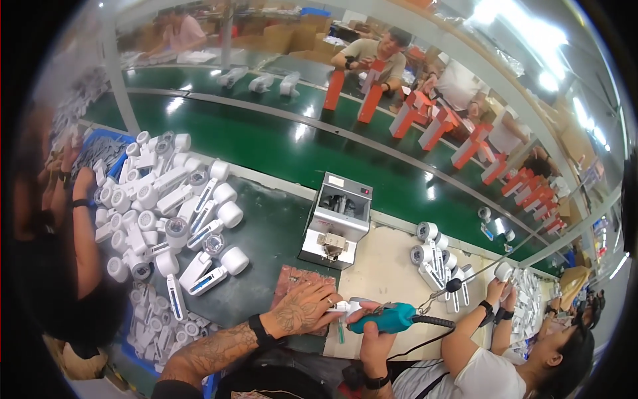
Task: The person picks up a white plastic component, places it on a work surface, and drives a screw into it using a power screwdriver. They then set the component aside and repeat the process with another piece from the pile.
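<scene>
My left hand (300, 310) lies at the front edge of the bench, its fingers closed on a white plastic part (347, 306). Most of that part is covered by the fingers. In my right hand (376, 342) is a teal electric screwdriver (392, 318), held sideways with its front end at the white part; the tip is hidden. A black cable and a hanging hook run from the tool's rear. Just beyond my left hand lies a worn reddish pad (292, 282). A grey metal screw feeder (336, 219) stands farther back.
White round-headed plastic units (159, 193) are heaped at left, above a blue bin (126, 339) of similar parts. More units (438, 263) lie at right. Beyond runs a green conveyor (266, 143) carrying orange-and-white boxes (435, 128). Co-workers sit close on both sides.
</scene>
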Motion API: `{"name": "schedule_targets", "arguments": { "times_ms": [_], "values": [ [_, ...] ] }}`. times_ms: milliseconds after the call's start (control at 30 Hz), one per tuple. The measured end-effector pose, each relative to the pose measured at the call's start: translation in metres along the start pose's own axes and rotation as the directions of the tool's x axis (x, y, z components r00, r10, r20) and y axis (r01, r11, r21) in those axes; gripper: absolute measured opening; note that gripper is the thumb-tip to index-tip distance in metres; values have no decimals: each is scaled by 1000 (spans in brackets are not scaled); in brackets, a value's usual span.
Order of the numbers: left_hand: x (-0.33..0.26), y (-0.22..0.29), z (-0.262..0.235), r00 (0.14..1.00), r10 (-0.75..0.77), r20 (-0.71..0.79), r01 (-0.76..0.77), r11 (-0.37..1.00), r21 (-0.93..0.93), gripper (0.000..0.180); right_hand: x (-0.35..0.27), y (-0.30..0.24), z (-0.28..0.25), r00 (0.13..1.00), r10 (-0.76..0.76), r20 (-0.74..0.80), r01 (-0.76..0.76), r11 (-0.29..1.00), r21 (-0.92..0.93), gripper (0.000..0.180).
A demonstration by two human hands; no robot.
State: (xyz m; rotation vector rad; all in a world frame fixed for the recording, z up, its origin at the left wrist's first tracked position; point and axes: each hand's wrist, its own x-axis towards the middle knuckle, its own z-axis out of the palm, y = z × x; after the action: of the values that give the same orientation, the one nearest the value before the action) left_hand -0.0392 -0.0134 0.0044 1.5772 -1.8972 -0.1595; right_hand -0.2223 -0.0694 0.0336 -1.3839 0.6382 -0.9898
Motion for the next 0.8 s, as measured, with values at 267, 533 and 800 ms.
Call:
{"name": "schedule_targets", "arguments": {
  "times_ms": [267, 533, 800],
  "values": [
    [14, -12, -5, 994, 16, -105, -27, 994, -106, 27, 20, -26, 11, 971, -173, -164, 185, 981, 60, 58],
    [6, -40, -12, 994, -38, 105, 50, 992, -116, 35, 74, -28, 45, 953, -293, -80, 301, 943, 138, 57],
    [-11, -42, -9, 1000, 7, -24, -9, 998, -63, 43, 149, 4, 84, 931, -361, -47, 363, 931, 40, 41]
  ]
}}
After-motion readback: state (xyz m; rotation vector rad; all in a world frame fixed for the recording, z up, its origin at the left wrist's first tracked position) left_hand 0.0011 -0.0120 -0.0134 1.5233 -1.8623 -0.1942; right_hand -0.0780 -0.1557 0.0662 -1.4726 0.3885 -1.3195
